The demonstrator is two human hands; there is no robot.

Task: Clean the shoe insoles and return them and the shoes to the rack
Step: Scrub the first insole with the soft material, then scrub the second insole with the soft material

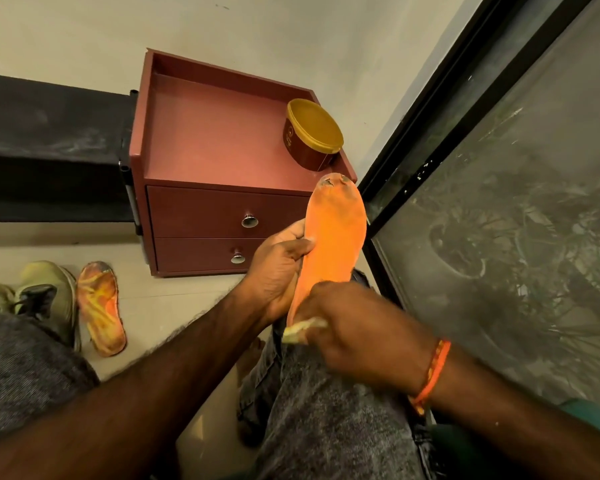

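My left hand grips an orange insole by its left edge and holds it upright over my lap, its worn toe end pointing up. At the heel end my right hand presses a pale, blurred cloth or brush against the insole. A second insole, orange with yellow streaks, lies flat on the floor at the left. Beside it stand two olive green shoes. The dark shoe rack is at the far left.
A maroon two-drawer cabinet stands against the wall with a gold-lidded round tub on top. A black-framed dusty glass door runs along the right. My legs in grey jeans fill the bottom.
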